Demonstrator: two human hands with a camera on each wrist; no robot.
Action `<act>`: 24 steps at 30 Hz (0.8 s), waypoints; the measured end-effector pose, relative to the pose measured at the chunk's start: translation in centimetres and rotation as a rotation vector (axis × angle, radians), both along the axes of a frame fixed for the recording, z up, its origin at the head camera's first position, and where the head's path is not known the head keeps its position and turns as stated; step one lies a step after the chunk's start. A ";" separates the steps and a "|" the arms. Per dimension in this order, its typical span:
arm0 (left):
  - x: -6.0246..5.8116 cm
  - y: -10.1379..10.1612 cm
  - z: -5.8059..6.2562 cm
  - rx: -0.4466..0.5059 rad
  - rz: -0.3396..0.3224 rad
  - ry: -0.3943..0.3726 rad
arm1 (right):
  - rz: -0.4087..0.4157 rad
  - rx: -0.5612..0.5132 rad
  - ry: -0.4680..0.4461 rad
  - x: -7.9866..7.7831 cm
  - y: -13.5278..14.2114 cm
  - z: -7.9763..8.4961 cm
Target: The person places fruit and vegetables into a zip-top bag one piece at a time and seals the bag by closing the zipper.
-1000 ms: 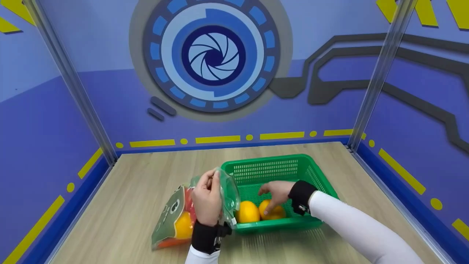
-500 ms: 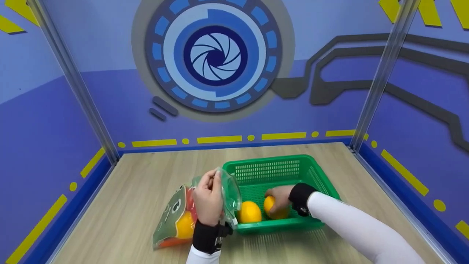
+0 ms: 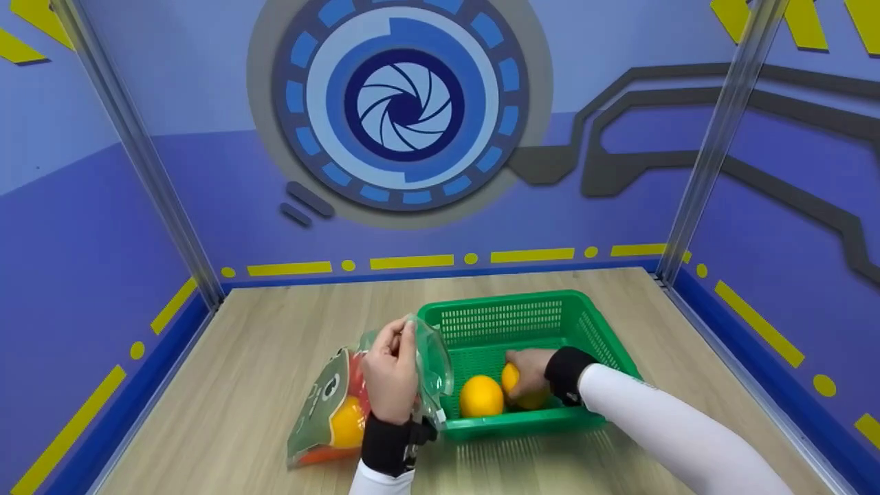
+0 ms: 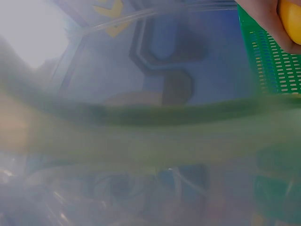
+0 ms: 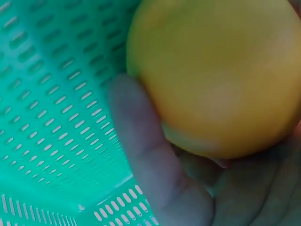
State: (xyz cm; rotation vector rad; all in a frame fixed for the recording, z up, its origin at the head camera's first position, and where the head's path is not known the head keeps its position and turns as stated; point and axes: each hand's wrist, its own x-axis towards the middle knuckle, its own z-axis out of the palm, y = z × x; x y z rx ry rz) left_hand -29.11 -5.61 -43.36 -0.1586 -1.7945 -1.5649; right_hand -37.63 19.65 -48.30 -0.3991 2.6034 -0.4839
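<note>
Thumb and fingers of my left hand [image 3: 390, 378] pinch the top edge of a clear zip bag [image 3: 434, 361] with a green printed front. Through its plastic show a yellow-orange round fruit and something red. Inside the green basket [image 3: 505, 298], my right hand [image 3: 535, 370] grips an orange [image 3: 509, 378]. In the right wrist view the thumb and fingers curl round that orange [image 5: 216, 80]. A second orange [image 3: 481, 396] lies just left of it, near the basket's front wall. Blurred plastic covers much of the left wrist view.
The basket stands to the right of the bag on a wood-grain table [image 3: 275, 330]. Blue printed panels [image 3: 206, 199] close off the back and both sides, with metal posts [image 3: 708, 137] at the rear corners.
My right hand has closed its fingers round the orange and drawn it slightly right. The other orange has rolled a little to the right. My left hand still holds the bag's edge.
</note>
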 end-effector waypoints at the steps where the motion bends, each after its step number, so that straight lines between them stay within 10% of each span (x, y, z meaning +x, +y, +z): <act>1: 0.0 0.0 0.0 0.000 0.001 0.001 | 0.001 -0.001 0.007 0.0 0.1 0.0; 13: 0.0 0.0 0.0 -0.006 0.003 -0.010 | 0.011 -0.007 0.079 -1.0 0.2 3.4; 24: 0.1 0.0 0.1 0.003 -0.013 -0.047 | 0.189 -0.170 0.134 1.1 -3.6 8.4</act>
